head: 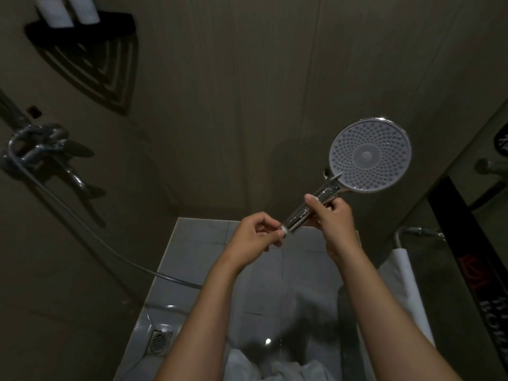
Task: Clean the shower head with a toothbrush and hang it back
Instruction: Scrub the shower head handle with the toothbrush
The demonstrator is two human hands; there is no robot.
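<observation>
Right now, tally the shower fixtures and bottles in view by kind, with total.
Round chrome shower head with grey nozzle face: 1
Chrome wall mixer tap: 1
Grey flexible shower hose: 1
Square metal floor drain: 1
Black corner wall shelf: 1
Pale bottles on that shelf: 2
Total: 7

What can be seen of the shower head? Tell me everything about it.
The shower head is a round handheld type with a pale grey face dotted with rings of small nozzles around a central disc, rimmed in shiny chrome. A chrome handle slants down-left from it. The face is tilted towards the camera, held up before the dark wall. The right hand grips the handle mid-length; the left hand pinches its lower end, where a whitish tip shows. No hose appears attached there.
</observation>
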